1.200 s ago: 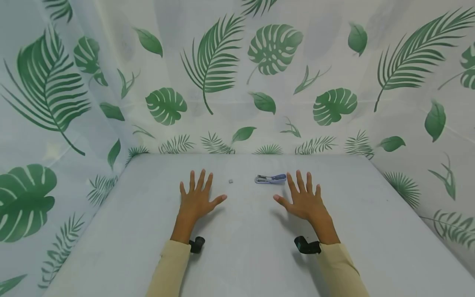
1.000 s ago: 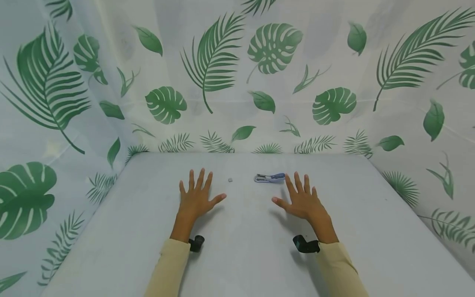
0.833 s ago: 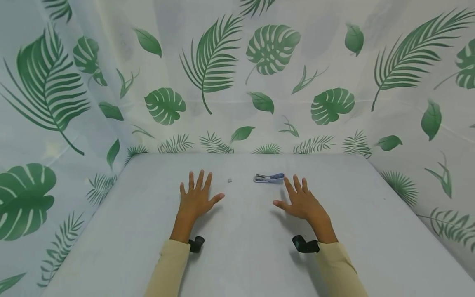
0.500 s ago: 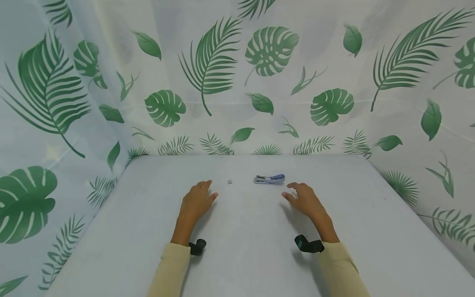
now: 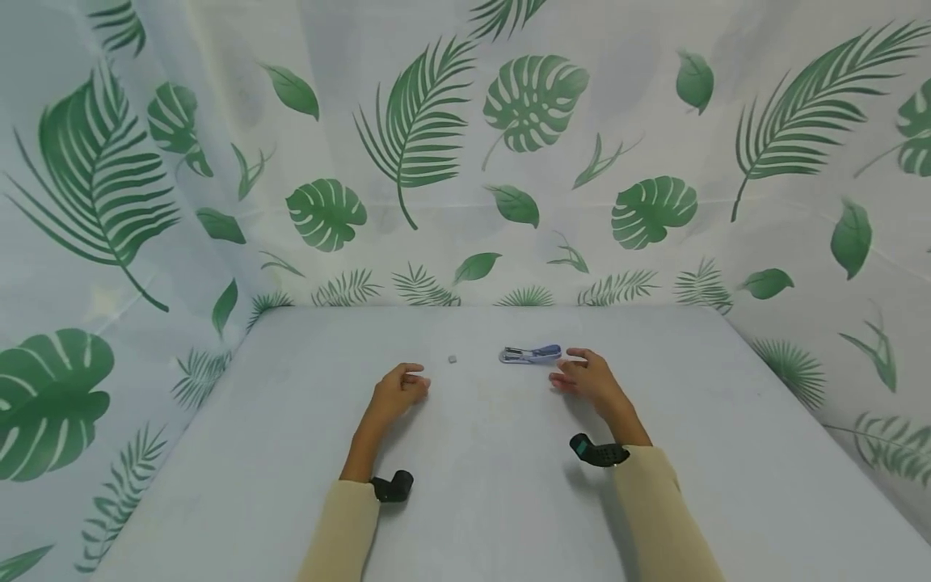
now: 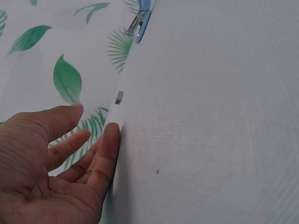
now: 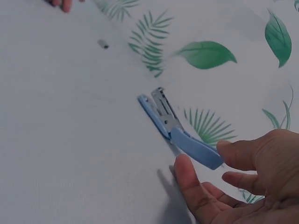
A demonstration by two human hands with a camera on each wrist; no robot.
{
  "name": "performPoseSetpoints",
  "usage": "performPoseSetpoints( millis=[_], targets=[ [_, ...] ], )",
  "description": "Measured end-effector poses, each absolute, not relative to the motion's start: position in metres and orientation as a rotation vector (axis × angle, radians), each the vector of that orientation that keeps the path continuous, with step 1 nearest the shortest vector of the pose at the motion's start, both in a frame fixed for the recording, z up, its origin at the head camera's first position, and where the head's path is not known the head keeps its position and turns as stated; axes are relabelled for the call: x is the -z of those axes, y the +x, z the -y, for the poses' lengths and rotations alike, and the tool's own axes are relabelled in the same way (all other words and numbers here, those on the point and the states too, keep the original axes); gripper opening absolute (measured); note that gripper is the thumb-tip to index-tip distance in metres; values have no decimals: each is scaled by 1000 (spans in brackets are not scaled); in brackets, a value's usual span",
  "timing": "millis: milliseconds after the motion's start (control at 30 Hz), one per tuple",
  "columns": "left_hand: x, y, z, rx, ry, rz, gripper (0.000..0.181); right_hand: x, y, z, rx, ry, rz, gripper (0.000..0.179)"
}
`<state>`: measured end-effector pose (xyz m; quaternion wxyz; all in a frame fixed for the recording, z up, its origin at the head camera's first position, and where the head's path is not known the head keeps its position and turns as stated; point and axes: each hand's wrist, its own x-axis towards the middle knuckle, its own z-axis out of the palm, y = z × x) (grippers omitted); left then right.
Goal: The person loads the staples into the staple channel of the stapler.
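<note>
A blue stapler (image 5: 531, 354) lies on the white table, its metal staple channel tilted up from the base in the right wrist view. My right hand (image 5: 587, 378) is at its right end, thumb and fingers loosely bent to either side; the thumb tip overlaps the end of the stapler's handle (image 7: 198, 148) in the right wrist view. To the left of the stapler sits a small grey block (image 5: 452, 359), like a short strip of staples (image 7: 103, 44). My left hand (image 5: 398, 392) is left of this block and a little nearer me, fingers loosely curved and holding nothing.
The white table (image 5: 480, 485) runs back to a white curtain (image 5: 451, 162) printed with green leaves, which also hangs along both sides. A black wrist camera (image 5: 393, 487) is on the left wrist and another black camera (image 5: 598, 451) on the right.
Both hands were spread flat with straight fingers. They have turned onto their sides and the fingers have bent; the right hand has come up to the stapler's end. Stapler and grey block stay put.
</note>
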<state>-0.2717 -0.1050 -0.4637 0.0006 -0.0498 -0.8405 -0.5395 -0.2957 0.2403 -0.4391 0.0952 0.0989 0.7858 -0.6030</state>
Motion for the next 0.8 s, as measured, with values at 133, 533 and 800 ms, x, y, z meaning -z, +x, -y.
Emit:
performPoseSetpoints(
  millis=[133,533,800],
  targets=[
    [468,-274,105,1802,-50,2613,32,445,-305,-240,1939,250,-2202,61],
    [476,-279,106,1965,46,2533,30,458,-321,-236,2049,174,-2090,57],
    [475,-279,107,2068,21,2447,30,461,-321,-233,2048,197,-2117,49]
  ],
)
